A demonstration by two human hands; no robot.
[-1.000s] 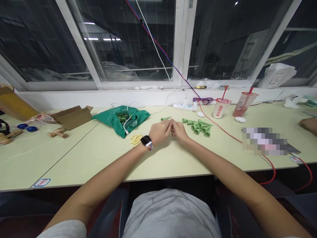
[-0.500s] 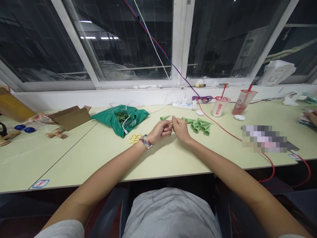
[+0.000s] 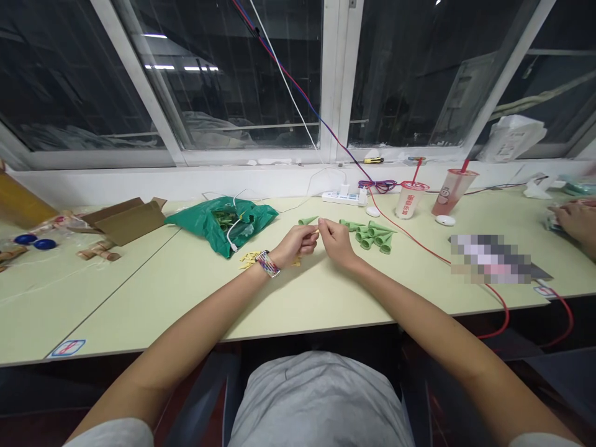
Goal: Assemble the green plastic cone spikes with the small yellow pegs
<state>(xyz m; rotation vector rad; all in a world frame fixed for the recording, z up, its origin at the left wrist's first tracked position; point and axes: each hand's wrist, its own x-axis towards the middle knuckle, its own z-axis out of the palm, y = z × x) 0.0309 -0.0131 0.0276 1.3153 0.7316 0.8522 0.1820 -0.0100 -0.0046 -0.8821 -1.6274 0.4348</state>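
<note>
My left hand (image 3: 294, 246), with a woven band at the wrist, is closed, thumb and finger pinching a small yellow piece (image 3: 317, 231). Against its other end press the closed fingertips of my right hand (image 3: 337, 243); most of the piece is covered. Just behind the hands a single green cone (image 3: 308, 221) lies on its side. Several more green cones (image 3: 372, 236) are piled to the right of my right hand. Small yellow pieces (image 3: 248, 260) lie in a loose heap beside my left wrist, partly hidden by it.
A green plastic bag (image 3: 200, 225) with a white cable on it lies back left, near an open cardboard box (image 3: 121, 225). At the back are a power strip (image 3: 342, 197) and two drink cups (image 3: 411, 202). Another person's hand (image 3: 577, 220) is at the far right.
The view has shifted slightly. Both hands stay together at the yellow piece, with the fingertips slightly changed. The other person's hand at the far right has come further into view.
</note>
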